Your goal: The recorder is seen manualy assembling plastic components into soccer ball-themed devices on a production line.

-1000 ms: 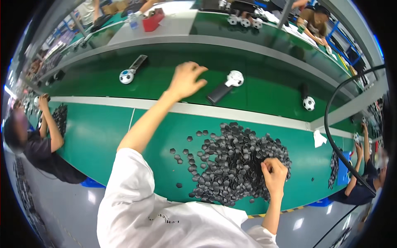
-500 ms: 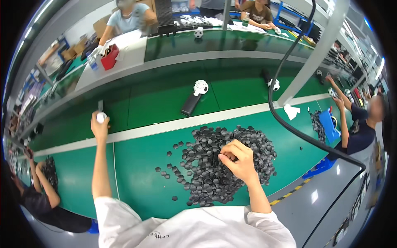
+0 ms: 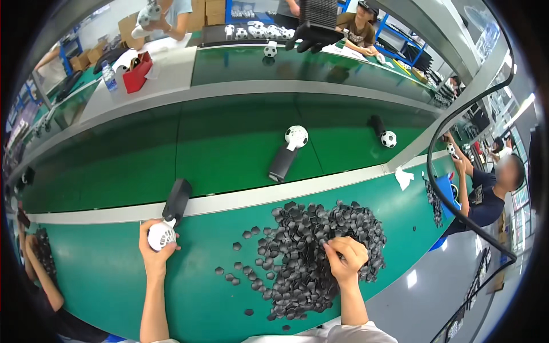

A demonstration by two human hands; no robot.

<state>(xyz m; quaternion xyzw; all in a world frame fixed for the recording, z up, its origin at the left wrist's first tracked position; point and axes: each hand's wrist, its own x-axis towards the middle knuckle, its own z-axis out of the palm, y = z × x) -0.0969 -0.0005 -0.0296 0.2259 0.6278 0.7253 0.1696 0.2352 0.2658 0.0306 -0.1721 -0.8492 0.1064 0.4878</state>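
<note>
Left hand [image 3: 155,251] is curled shut around the round white head of a small handheld fan [image 3: 167,222], whose black handle points away to the far right, just crossing the pale strip that edges the green worktop [image 3: 103,274]. Right hand [image 3: 345,258] sits on the heap of small dark hexagonal pieces [image 3: 309,251], fingers [image 3: 331,247] bunched together as if pinching one, though whether a piece is actually held can't be made out. The pieces look flat, matte and dark grey, heaped thick in the middle and scattered loose toward the left. Beyond the strip, on the darker green belt, lie two more fans: one with a football-patterned head [image 3: 287,151] and another [image 3: 382,132] farther right. A black cable [image 3: 440,194] curves down the right side. Both forearms are cut off at the near edge.
</note>
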